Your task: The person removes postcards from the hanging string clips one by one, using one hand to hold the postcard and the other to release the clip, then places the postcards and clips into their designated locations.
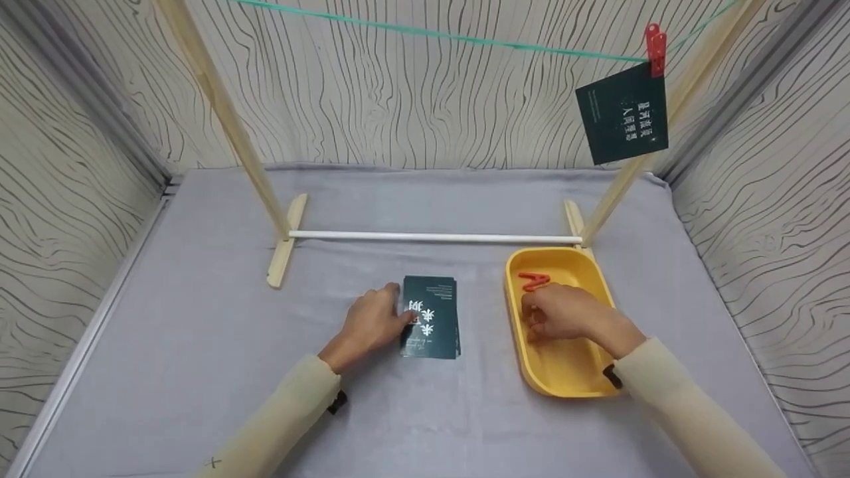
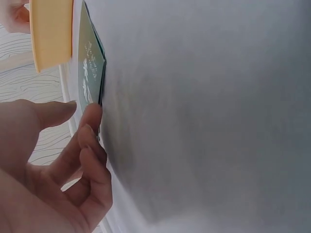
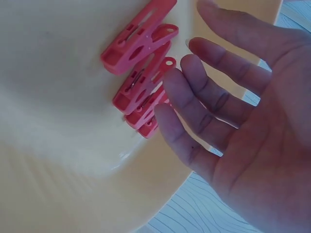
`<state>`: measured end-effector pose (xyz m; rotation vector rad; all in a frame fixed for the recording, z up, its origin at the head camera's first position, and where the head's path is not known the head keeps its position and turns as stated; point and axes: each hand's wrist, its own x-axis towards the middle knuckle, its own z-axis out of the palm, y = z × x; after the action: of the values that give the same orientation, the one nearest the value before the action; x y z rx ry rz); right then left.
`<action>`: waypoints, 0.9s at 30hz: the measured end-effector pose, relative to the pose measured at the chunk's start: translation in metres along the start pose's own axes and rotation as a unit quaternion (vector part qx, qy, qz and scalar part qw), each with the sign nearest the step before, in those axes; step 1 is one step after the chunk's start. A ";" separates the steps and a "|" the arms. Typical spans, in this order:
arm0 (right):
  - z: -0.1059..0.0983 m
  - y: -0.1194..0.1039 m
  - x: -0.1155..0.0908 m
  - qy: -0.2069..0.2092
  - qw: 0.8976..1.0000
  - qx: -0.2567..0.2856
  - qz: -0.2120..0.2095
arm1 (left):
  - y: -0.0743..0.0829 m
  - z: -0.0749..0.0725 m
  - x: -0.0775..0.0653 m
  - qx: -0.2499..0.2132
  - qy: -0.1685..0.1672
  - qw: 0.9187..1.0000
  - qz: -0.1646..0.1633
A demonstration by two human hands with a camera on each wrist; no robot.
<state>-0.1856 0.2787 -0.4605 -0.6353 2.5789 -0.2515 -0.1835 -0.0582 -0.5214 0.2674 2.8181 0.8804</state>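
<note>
A stack of dark green cards [image 1: 431,332] with white print lies on the cloth. Beside its left edge is my left hand [image 1: 375,318], the thumb over the top card; in the left wrist view the fingertips [image 2: 91,114] are at the stack's edge and the thumb stands apart above it. Inside a yellow basket [image 1: 571,385] my right hand [image 1: 561,311] reaches down near the red clothespins [image 1: 533,279]. Several red clothespins [image 3: 138,80] lie in a row in the right wrist view, close to my loosely bent fingers, which grip nothing.
Behind the basket stands a wooden frame [image 1: 226,119] with a white crossbar [image 1: 431,236] low down. A green string [image 1: 425,33] spans its top. One dark card [image 1: 624,116] hangs tilted from it at the right, held by a red clothespin [image 1: 656,50].
</note>
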 end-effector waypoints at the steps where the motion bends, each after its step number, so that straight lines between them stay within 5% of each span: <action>1: 0.000 0.000 -0.001 0.002 1.000 0.004 0.003 | 0.000 -0.001 0.000 -0.003 0.002 1.000 0.000; 16: -0.011 0.000 -0.005 0.038 0.999 0.023 0.012 | 0.000 -0.005 0.002 -0.033 0.013 0.999 0.020; 23: -0.012 0.000 -0.007 0.103 0.994 0.040 0.005 | 0.002 -0.008 0.002 -0.058 0.010 0.998 0.020; 27: -0.013 -0.001 -0.008 0.145 0.989 0.040 0.000 | 0.003 -0.009 0.003 -0.091 0.011 0.995 0.045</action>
<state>-0.1852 0.2832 -0.4452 -0.6067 2.8291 -0.4755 -0.1880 -0.0598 -0.5129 0.3636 2.7410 1.1583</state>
